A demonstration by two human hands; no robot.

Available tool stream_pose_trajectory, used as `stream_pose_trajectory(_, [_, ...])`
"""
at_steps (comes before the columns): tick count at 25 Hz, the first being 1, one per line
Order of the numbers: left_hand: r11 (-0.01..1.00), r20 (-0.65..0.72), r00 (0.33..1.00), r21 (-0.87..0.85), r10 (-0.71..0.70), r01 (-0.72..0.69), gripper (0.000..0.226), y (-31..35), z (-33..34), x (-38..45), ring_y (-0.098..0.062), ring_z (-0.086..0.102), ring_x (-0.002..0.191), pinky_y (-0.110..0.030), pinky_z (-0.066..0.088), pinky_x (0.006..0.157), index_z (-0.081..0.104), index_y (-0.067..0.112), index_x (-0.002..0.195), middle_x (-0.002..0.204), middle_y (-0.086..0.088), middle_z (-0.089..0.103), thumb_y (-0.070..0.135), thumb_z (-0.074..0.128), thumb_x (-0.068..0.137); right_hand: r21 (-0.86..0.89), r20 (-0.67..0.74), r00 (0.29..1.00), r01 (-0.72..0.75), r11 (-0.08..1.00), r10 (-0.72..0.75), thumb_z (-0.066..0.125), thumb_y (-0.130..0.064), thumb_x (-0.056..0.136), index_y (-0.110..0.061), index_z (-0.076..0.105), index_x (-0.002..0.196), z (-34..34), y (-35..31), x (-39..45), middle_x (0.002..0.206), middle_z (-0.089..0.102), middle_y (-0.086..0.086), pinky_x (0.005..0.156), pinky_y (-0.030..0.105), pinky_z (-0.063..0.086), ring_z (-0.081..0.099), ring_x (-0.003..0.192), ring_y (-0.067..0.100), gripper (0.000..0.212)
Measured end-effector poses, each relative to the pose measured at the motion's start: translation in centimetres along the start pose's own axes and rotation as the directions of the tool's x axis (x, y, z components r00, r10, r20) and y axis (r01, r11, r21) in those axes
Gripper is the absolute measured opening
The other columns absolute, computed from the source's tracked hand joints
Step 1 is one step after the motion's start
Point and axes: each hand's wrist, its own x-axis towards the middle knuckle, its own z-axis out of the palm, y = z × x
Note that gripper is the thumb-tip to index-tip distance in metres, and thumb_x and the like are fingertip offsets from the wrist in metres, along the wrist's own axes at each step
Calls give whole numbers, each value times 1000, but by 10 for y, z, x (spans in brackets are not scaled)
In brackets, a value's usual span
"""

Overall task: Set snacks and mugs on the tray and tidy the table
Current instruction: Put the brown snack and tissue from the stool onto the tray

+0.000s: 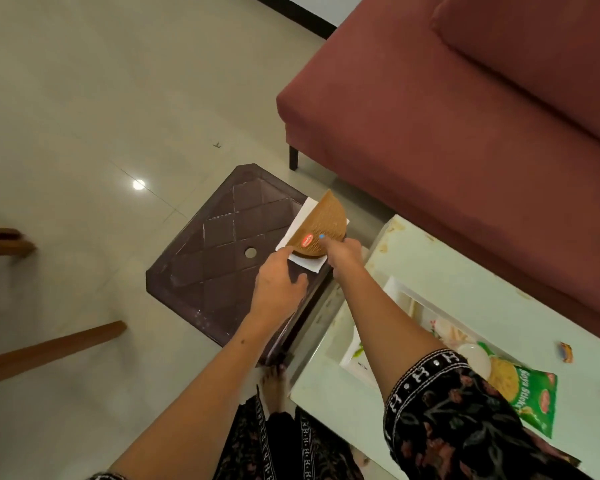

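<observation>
Beside the sofa (465, 133), on a dark plastic stool (222, 244), both hands are working at a brown round basket (321, 225) that is sitting tilted on a white paper napkin (303, 216). The left hand (278, 282) is lying with fingers mostly straight, fingertips touching the napkin's near edge by the basket. The right hand (343, 252) is gripping the basket's near rim, fingers curled around it. Whether the basket is being lifted or set down cannot be told.

On the pale green tabletop (465, 271) to the right, a white tray (399, 289) is already carrying some things: a white round dish (473, 358), a green snack packet (530, 396) lying partly over its edge, and something pale behind the forearm that is too hidden to name. A small wrapper (566, 351) is lying loose on the tabletop farther right. No mugs are showing anywhere.

Judging from this, the task is looking partway done: snacks are gathering on the tray, while mugs, the basket, the napkin and the stray wrapper are remaining to be dealt with.
</observation>
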Motion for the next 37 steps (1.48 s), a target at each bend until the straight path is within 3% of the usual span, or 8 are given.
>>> stream_pose_trajectory(4, [989,18,997,125,77,-78,49,-6,-3,14,-23,56,111,-36,47,94,45,11,128,122,-7,57,16,62,83,121,-29,997,-72,990,76,78,-23,71,-7,64,93,14,-6,14,96,70,10,66,31,53,66,82,22,31])
stream_pose_trajectory(8, [936,19,985,311,169,-166,51,11,-3,27,-25,53,122,-36,47,99,38,7,133,133,-12,52,17,57,87,-4,-92,992,90,996,-90,74,-19,74,-15,61,62,11,-21,-20,76,69,6,67,30,54,64,70,18,18])
stream_pose_trajectory(12, [848,112,986,503,126,-166,46,38,-3,32,-30,55,117,-35,48,90,37,-2,131,132,-19,52,16,49,91,-97,-95,953,279,955,-288,71,-20,77,-9,70,72,0,-22,-59,62,65,-1,53,20,47,61,57,9,13])
stream_pose_trajectory(15, [796,151,979,571,138,-200,28,53,-2,25,-31,65,99,-34,51,79,48,-1,118,111,-16,65,10,42,92,-137,-82,902,411,901,-424,67,-24,82,-14,72,91,-14,-17,-82,82,69,-5,63,10,43,60,72,3,14])
stream_pose_trajectory(19, [857,150,976,470,156,-209,24,55,22,4,-32,66,92,-36,52,81,53,0,112,104,-15,67,13,43,94,-126,-294,850,419,899,-437,65,-28,83,-18,54,120,-47,3,-97,113,54,-6,81,22,47,57,89,10,40])
stream_pose_trajectory(24, [950,261,957,246,129,-195,22,56,75,-32,-31,67,80,-42,57,75,60,4,101,90,-14,70,19,48,92,-77,-235,940,234,969,-245,61,-29,85,-16,64,105,-110,58,-82,91,68,-1,79,43,57,66,86,19,24])
stream_pose_trajectory(29, [972,428,904,211,4,-104,22,48,143,-69,-22,66,77,-31,57,75,60,10,103,90,-8,68,27,51,92,-196,-212,947,201,960,-241,60,-21,86,-9,66,110,-163,125,-58,101,71,10,77,47,58,68,88,25,28])
stream_pose_trajectory(37, [988,503,862,156,-67,-15,28,27,212,-81,-30,60,101,-38,49,98,58,7,117,109,-14,64,11,53,90,-256,-147,970,153,954,-195,58,-6,85,-13,59,121,-193,182,-21,103,72,10,78,25,46,67,92,24,38])
